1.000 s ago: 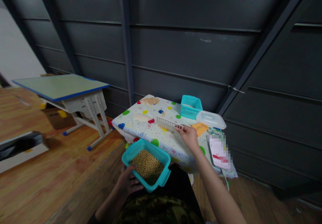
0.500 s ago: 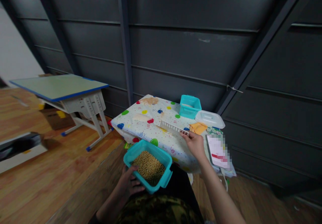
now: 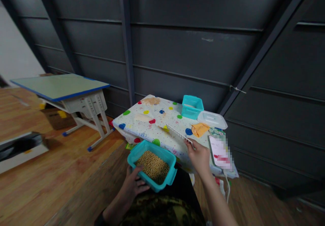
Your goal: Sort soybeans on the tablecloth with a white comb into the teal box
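Observation:
My left hand point(image 3: 133, 186) grips the near side of a teal box point(image 3: 153, 165) filled with tan beans, holding it just below the front edge of the small table with the dotted cloth point(image 3: 144, 124). My right hand point(image 3: 200, 155) is shut on one end of a flat white slotted plastic piece point(image 3: 177, 133), which angles up and to the left over the cloth. Far on the cloth lie a patch of loose tan grains point(image 3: 151, 101) and a pale heap point(image 3: 143, 117).
A second, smaller teal box point(image 3: 192, 107) and a white lid point(image 3: 212, 119) stand at the table's back right, with an orange cloth point(image 3: 200, 129) and a phone on a cable point(image 3: 219, 151) beside them. A green-topped desk point(image 3: 61, 88) stands to the left on the wooden floor.
My right hand has drawn the white slotted piece back towards me and to the right, turning it more edge-on. The bean box has shifted slightly to the right.

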### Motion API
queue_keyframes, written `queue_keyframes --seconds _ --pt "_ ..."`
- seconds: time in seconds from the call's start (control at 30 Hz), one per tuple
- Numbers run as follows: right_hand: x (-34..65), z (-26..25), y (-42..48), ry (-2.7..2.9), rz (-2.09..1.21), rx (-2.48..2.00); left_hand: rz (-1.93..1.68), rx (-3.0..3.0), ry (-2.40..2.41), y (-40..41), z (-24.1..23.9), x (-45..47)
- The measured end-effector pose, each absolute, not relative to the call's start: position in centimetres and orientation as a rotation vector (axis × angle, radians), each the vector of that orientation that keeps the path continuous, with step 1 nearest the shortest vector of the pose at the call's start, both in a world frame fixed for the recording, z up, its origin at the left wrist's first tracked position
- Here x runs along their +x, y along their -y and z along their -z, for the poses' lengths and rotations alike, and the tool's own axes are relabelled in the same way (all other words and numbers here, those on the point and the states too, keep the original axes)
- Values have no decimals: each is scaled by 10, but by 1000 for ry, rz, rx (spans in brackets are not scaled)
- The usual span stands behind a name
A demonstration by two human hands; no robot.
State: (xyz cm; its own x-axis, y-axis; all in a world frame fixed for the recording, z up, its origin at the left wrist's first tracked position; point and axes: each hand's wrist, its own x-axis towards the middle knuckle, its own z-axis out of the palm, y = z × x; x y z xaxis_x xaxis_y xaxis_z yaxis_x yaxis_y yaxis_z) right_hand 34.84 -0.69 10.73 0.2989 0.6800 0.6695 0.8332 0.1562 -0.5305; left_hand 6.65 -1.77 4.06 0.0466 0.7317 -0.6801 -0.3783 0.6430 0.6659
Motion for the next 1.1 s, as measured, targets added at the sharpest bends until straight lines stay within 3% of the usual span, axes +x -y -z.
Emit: queue_keyframes --seconds 0.2,1.1 --pt "329 -103 30 1457 370 -1567 -862 389 -1306 21 -48 78" --pt "285 -121 41 1590 228 -1241 -910 415 -1305 8 -47 63"
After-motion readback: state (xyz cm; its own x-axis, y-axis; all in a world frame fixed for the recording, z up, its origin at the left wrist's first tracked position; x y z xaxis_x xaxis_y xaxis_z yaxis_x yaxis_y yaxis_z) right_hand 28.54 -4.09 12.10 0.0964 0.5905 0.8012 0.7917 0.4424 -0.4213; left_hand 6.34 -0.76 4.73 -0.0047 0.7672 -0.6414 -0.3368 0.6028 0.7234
